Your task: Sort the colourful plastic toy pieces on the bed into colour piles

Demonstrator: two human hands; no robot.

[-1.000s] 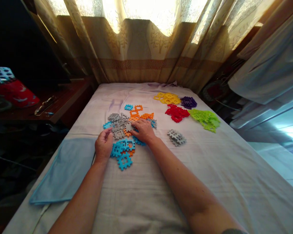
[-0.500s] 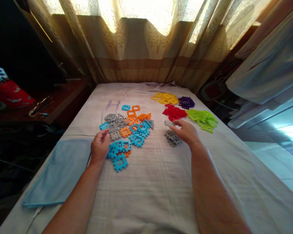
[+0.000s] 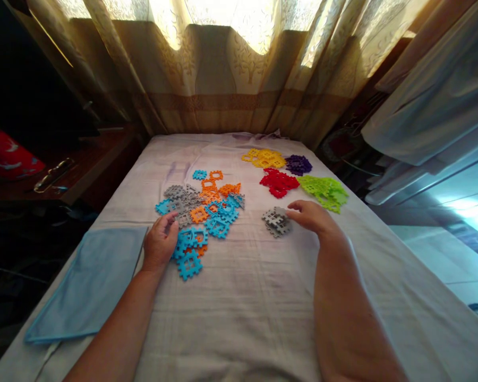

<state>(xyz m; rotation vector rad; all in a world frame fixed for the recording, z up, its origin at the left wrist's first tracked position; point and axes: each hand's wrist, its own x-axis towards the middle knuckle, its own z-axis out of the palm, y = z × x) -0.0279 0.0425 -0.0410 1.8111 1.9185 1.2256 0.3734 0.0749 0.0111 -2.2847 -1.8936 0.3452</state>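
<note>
My right hand (image 3: pixel 313 216) is just right of a small pile of grey interlocking plastic squares (image 3: pixel 276 221). Its thumb and fingers are apart, with no piece between them. My left hand (image 3: pixel 160 240) rests at the left edge of a mixed heap, fingers loosely curled and nothing visible in its grasp. Close to its fingertips lie grey squares (image 3: pixel 184 218). Blue notched squares (image 3: pixel 190 265) spread beside and in front of that hand. Orange squares (image 3: pixel 199 214) lie among the blue and grey ones in the heap.
Sorted piles lie farther back on the right: yellow (image 3: pixel 264 158), purple (image 3: pixel 298 165), red (image 3: pixel 279 182) and lime green (image 3: pixel 325 192). A light blue cloth (image 3: pixel 87 284) covers the left side of the sheeted surface (image 3: pixel 239 313). Curtains (image 3: pixel 211 79) hang behind.
My right hand has let go of a grey square over the small grey pile and drawn slightly right with its fingers parted. The view has shifted slightly; my left hand stays by the heap.
</note>
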